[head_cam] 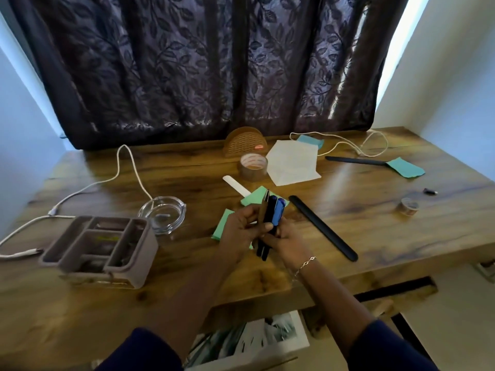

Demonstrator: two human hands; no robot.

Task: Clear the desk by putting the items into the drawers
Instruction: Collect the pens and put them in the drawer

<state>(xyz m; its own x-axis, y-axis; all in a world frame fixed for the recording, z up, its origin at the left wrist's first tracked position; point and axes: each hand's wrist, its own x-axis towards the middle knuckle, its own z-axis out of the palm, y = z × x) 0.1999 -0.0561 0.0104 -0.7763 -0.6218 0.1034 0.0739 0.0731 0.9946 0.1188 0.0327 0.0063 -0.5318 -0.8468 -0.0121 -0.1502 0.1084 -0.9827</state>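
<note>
Above the middle of the wooden desk, my left hand and my right hand together grip a bundle of pens, black and blue, held upright. Green sticky notes lie under and behind the hands. A long black strip lies to the right of my right hand. A white stick, a roll of brown tape and white paper lie farther back. Below the desk's front edge an open drawer shows papers inside.
A grey compartment organiser stands at the left, a glass ashtray behind it. White cables run across the left and back right. A mesh holder, another black strip, green paper and a small tape roll are scattered around.
</note>
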